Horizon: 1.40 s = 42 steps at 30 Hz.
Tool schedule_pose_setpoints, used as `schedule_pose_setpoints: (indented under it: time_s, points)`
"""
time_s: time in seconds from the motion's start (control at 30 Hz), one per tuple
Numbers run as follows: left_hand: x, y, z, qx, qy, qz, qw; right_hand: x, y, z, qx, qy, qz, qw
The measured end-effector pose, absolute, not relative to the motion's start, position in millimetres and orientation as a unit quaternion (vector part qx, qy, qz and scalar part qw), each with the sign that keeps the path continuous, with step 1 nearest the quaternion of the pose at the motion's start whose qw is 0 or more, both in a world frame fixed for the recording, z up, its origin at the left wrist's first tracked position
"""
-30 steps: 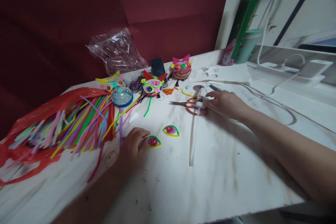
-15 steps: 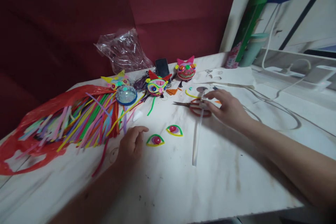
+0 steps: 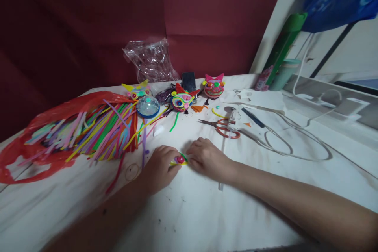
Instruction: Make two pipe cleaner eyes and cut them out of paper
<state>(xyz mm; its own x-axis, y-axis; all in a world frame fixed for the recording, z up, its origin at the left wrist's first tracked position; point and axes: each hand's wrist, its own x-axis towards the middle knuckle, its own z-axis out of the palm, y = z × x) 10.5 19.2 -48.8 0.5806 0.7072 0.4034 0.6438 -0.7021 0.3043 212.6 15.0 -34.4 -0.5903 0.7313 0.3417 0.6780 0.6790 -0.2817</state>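
My left hand (image 3: 162, 166) is closed at the left end of an eye-shaped piece (image 3: 180, 159) with a green and yellow rim and a pink centre. On its right, my right hand (image 3: 203, 157) is closed, fingertips down by the piece's other end. The second eye piece is hidden, so what my right fingers hold cannot be made out. Orange-handled scissors (image 3: 227, 128) lie beyond my right hand, with a clear glue syringe (image 3: 232, 120) across them and a clear strip running toward me.
Pipe cleaners (image 3: 97, 130) in a red bag (image 3: 59, 110) lie left. Decorated heads (image 3: 182, 100) (image 3: 214, 86), a clear dome (image 3: 148, 107) and a phone (image 3: 189, 82) stand behind. A glue gun-like tool (image 3: 252, 117) and white cables (image 3: 313, 159) lie right.
My right hand has left the syringe and scissors and come down beside my left hand. My left hand has moved right onto the eye piece. The view has shifted slightly.
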Motion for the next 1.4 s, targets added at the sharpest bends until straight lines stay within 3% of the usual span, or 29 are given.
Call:
schedule_pose_setpoints:
  time_s: [0.17,0.5,0.67,0.77,0.93,1.1,1.4]
  points:
    - [12,18,-51,0.877,0.408,0.243,0.079,198,14,-37,-0.428,-0.885,0.055,0.174]
    - [13,15,-53,0.863,0.367,0.312,0.151,197,10,-43,-0.433,-0.875,0.093,0.196]
    - [16,16,-50,0.836,0.426,0.314,0.142,195,8,-44,-0.418,-0.836,0.194,0.297]
    - [16,14,-41,0.797,0.476,0.287,0.236,195,7,-45,-0.404,-0.801,0.259,0.358]
    - [17,11,-30,0.743,0.52,0.269,0.325,197,10,-46,-0.409,-0.762,0.328,0.381]
    - [20,11,-31,0.686,0.548,0.306,0.368,200,8,-41,-0.394,-0.803,0.166,0.414]
    - [25,7,-32,0.673,0.572,0.323,0.34,202,4,-40,-0.338,-0.886,-0.064,0.311]
